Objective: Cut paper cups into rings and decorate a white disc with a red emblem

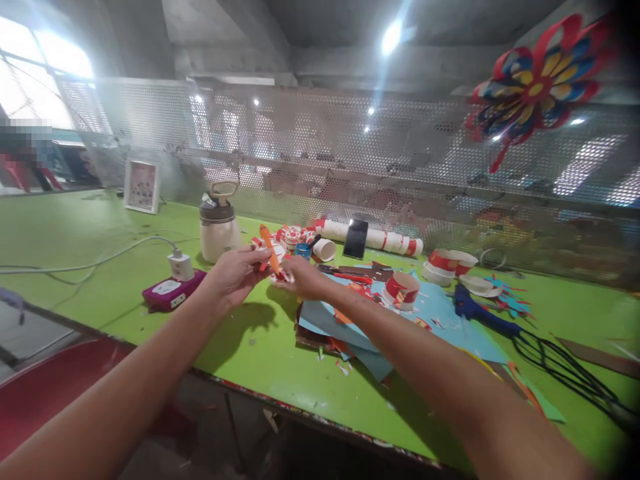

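My left hand (239,272) is closed, its thumb and fingers pinching an orange paper piece (271,248) with a pointed end. Close beside it, my right hand (304,277) is closed too, with its fingers curled at the lower end of the orange piece. Between the hands shows a white and red paper craft (281,280), partly covered by the fingers; which hand bears it I cannot tell. Just beyond stand a small blue jar (303,251) and a white paper cup (324,249) on its side.
A pump bottle (220,230) and a purple socket box (173,291) with a plugged charger stand left on the green table (240,347). Rightward lie scissors (353,277), blue paper sheets (445,323), a cut red cup (401,291) and a blue-handled tool (487,320). A phone (355,238) leans behind.
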Demonstrator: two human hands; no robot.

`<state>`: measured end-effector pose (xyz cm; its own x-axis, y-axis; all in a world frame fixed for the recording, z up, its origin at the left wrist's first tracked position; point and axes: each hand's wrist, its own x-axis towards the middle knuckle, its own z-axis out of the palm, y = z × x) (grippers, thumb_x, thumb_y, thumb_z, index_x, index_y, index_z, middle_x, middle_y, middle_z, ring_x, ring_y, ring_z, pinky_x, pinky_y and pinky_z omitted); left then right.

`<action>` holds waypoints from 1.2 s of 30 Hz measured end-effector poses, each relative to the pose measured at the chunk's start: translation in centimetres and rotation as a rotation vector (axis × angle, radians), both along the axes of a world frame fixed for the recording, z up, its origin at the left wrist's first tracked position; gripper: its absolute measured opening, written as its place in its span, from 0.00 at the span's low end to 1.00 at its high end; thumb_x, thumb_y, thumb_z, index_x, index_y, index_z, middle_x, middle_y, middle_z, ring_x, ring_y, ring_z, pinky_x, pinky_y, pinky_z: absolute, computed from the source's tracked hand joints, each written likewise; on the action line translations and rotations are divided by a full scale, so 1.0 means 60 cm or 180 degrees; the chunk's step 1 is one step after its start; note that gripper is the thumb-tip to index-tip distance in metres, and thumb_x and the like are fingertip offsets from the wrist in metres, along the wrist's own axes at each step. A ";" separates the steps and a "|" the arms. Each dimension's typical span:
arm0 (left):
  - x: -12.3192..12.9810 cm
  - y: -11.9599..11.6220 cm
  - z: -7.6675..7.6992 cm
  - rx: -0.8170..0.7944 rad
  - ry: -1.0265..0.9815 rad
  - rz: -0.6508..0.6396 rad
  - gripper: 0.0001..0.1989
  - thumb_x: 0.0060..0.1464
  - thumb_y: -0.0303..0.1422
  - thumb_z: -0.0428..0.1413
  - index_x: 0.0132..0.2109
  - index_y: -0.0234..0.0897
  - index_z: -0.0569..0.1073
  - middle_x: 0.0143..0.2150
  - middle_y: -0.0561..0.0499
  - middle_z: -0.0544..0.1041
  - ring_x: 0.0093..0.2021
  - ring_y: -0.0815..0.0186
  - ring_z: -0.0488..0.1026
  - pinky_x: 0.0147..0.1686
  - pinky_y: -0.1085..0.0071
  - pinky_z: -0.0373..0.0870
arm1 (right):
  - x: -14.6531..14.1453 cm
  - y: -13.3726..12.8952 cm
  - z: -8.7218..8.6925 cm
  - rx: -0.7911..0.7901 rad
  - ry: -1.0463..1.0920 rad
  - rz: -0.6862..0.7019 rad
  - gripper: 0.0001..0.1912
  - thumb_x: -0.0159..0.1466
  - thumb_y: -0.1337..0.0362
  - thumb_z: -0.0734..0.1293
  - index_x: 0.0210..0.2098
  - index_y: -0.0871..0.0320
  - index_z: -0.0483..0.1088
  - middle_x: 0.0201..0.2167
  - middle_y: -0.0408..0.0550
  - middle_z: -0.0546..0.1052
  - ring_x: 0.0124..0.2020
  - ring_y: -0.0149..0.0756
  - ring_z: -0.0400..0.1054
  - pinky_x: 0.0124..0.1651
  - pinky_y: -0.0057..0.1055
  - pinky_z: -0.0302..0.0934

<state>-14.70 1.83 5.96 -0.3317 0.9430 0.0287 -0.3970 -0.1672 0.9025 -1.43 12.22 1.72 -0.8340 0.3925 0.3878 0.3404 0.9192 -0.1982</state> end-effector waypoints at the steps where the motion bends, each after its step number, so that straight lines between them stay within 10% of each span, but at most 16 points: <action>1: 0.006 0.002 0.000 0.0011 0.0004 -0.0012 0.04 0.46 0.18 0.59 0.28 0.29 0.74 0.28 0.50 0.75 0.27 0.72 0.70 0.26 0.78 0.72 | 0.029 -0.003 0.005 -0.0170 0.0150 -0.0086 0.14 0.60 0.64 0.70 0.44 0.63 0.71 0.40 0.53 0.76 0.42 0.39 0.69 0.46 0.36 0.62; 10: 0.153 0.036 -0.025 -0.0250 0.0240 -0.0871 0.08 0.37 0.23 0.65 0.29 0.29 0.75 0.27 0.50 0.75 0.26 0.72 0.69 0.26 0.76 0.69 | 0.341 -0.091 0.052 -0.1712 0.1136 -0.0610 0.26 0.63 0.58 0.66 0.59 0.59 0.65 0.45 0.53 0.75 0.39 0.36 0.71 0.41 0.36 0.68; 14: 0.238 0.048 -0.038 -0.0303 0.0369 -0.1292 0.12 0.33 0.25 0.67 0.26 0.31 0.73 0.24 0.54 0.71 0.23 0.73 0.67 0.24 0.76 0.66 | 0.384 -0.116 0.061 -0.3026 0.2151 -0.0211 0.23 0.58 0.62 0.72 0.53 0.56 0.71 0.45 0.50 0.75 0.38 0.35 0.70 0.42 0.35 0.66; 20: 0.270 0.052 -0.055 -0.0418 0.0554 -0.1534 0.11 0.34 0.28 0.67 0.25 0.32 0.71 0.22 0.55 0.70 0.20 0.74 0.64 0.22 0.77 0.62 | 0.404 -0.108 0.042 -0.3737 0.2883 0.0110 0.23 0.55 0.59 0.73 0.50 0.55 0.73 0.43 0.50 0.75 0.35 0.34 0.67 0.39 0.35 0.66; 36: 0.274 0.030 -0.071 -0.0453 0.0437 -0.1428 0.13 0.34 0.32 0.67 0.27 0.38 0.70 0.18 0.56 0.69 0.22 0.64 0.71 0.22 0.71 0.64 | 0.385 -0.142 0.025 -0.0952 0.1561 -0.0907 0.26 0.62 0.65 0.68 0.59 0.48 0.63 0.60 0.51 0.64 0.60 0.43 0.59 0.58 0.44 0.62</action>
